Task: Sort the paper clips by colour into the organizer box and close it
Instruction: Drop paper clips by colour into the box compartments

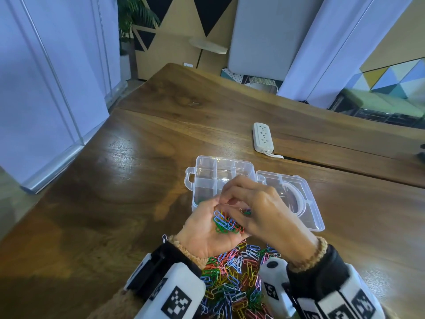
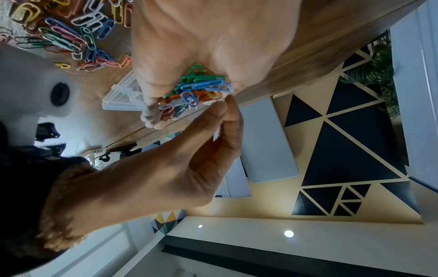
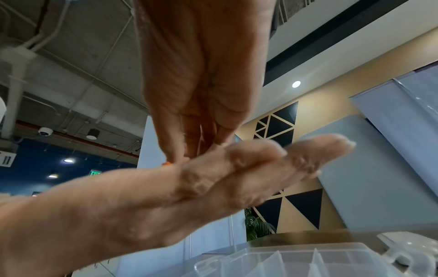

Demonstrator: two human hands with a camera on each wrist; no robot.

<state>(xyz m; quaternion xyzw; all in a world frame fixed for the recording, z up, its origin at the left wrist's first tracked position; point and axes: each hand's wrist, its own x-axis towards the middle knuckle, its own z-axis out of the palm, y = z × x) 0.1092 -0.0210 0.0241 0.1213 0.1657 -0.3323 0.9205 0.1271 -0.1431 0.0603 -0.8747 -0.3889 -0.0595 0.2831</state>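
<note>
Hands [image 1: 232, 217] cupping wiry clips [image 1: 224, 223] (glossy), clear box [image 1: 207, 176]

Looks like an office lounge: long wooden table [image 1: 161, 139], power strip [image 1: 263, 139], triangle-patterned wall [image 2: 343, 150], exposed ceiling pipes [image 3: 21, 61], security camera [image 3: 45, 131].

— What colours were the paper clips [image 1: 232, 279] heaped on the brown wooden table [image 1: 115, 203]?
— Blue, green, red, yellow, pink and white; the organizer box [image 1: 207, 178] was clear, the power strip [image 1: 262, 138] white
</note>
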